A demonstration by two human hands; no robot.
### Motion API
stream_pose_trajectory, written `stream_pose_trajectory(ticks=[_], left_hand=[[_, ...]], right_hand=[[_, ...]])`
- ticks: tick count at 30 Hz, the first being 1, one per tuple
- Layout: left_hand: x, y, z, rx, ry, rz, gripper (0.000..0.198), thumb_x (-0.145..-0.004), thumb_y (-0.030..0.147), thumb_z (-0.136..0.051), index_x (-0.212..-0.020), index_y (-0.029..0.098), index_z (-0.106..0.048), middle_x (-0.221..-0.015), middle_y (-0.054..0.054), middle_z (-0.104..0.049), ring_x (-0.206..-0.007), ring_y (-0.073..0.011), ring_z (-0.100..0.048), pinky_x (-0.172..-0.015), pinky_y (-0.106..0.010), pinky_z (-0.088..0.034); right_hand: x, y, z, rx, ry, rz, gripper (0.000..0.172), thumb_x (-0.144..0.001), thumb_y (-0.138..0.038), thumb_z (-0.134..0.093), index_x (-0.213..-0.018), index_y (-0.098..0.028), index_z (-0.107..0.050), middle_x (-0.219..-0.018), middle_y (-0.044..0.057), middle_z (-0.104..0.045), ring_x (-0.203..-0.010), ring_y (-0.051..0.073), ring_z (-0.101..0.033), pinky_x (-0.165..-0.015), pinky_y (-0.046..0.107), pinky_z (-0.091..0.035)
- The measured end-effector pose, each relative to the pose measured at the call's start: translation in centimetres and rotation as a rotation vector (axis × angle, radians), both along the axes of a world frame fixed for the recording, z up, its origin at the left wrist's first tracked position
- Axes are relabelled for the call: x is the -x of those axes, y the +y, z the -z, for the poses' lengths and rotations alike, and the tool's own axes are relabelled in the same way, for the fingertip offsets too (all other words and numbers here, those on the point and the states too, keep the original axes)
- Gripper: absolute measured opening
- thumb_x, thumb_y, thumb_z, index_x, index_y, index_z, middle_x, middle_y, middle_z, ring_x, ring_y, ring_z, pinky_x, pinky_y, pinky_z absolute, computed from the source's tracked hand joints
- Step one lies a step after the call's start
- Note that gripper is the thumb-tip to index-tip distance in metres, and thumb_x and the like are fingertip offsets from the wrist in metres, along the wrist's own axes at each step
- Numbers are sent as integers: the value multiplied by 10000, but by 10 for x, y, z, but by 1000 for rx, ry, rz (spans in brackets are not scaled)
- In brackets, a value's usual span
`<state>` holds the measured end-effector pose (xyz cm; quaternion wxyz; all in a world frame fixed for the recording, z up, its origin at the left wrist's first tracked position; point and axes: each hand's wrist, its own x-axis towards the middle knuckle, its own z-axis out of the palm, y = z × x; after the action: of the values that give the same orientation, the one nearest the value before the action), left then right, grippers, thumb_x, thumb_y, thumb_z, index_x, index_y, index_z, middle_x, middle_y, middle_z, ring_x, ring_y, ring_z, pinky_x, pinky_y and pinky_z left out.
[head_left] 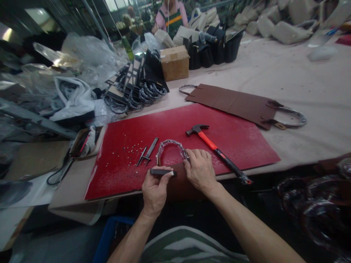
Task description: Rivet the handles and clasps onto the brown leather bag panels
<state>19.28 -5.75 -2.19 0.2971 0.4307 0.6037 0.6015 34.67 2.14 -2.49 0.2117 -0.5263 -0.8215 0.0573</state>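
Well, the wrapped handle (170, 141), straight ahead at twelve o'clock, could slip crooked if the right hand (200, 167), whose fingers seem to pinch one end, lets go while the left hand (155, 190) holds a small dark bar (161, 171) between thumb and fingers.

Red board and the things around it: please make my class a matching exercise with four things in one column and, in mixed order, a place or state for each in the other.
Things
1. Hammer
2. Left hand
3. Right hand
4. Box

Places and states
A. Beside the black bags
B. Holding a dark bar
C. At one end of the wrapped handle
D. Lying on the red board

Pairs: 1-D, 2-B, 3-C, 4-A
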Motion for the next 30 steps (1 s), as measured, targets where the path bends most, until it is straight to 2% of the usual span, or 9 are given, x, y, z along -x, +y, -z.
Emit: stream_pose_trajectory(ticks=[8,13,21,25,30], left_hand=[[2,-2,8,-13,-26,25,226,-863,297,-719,-995,165,-592,-963,-60,-721,-880,-193,-731,-874,-338,-611],[1,-5,9,-14,32,37,193,-885,280,-691,-1012,174,-593,-974,-51,-717,-887,-178,-726,-873,-317,-602],[10,-3,23,-112,358,123,151,-913,211,-621,-1059,200,-583,-1006,-53,-694,-949,-189,-699,-924,-345,-556],[12,4,23,-147,478,168,140,-911,191,-605,-1048,209,-592,-968,-46,-706,-928,-188,-695,-901,-322,-547],[10,9,21,-168,531,187,128,-922,170,-571,-1041,212,-589,-948,-36,-705,-931,-180,-690,-891,-302,-541]], right_hand=[[0,-1,-1,7,1,4,326,-944,-305,-518,-1233,-163,-570,-1068,111,-602,-992,274,-460,-886,398,-306],[-1,-1,-1,19,3,1,331,-956,-312,-507,-1244,-161,-567,-1074,112,-599,-1008,274,-462,-908,395,-304],[0,-1,-1,14,0,2,328,-952,-313,-514,-1240,-165,-570,-1072,113,-601,-1001,273,-460,-903,397,-304],[0,0,-2,10,-7,-4,329,-954,-306,-507,-1243,-162,-569,-1076,115,-599,-995,273,-458,-893,395,-306],[-1,-1,-1,18,7,-2,327,-946,-304,-522,-1236,-161,-570,-1071,120,-598,-994,276,-461,-893,397,-307]])
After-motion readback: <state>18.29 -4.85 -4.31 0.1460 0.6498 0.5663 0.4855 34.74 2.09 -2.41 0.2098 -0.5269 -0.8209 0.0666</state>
